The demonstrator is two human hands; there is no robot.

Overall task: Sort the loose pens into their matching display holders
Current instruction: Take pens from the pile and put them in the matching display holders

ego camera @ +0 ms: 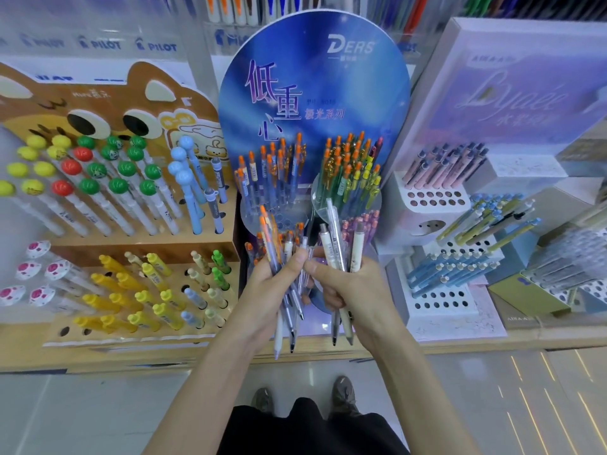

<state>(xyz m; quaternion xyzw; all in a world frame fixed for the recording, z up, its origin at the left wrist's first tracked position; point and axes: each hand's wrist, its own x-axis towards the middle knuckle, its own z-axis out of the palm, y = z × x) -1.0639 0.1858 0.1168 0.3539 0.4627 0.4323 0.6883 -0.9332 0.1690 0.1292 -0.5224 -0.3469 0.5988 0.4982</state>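
Before the blue oval display holder (312, 77), my left hand (271, 284) was clenched round a bundle of orange-topped pens (269, 234), their tips pointing down past my wrist. Just beside it, my right hand (351, 284) gripped a bundle of white pens (331, 247) the same way, and my two thumbs were almost meeting.

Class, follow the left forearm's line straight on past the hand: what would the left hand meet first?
Probably the blue display's front pen holders, just beyond the left hand; the right hand sits close beside that line, and depth is unclear.
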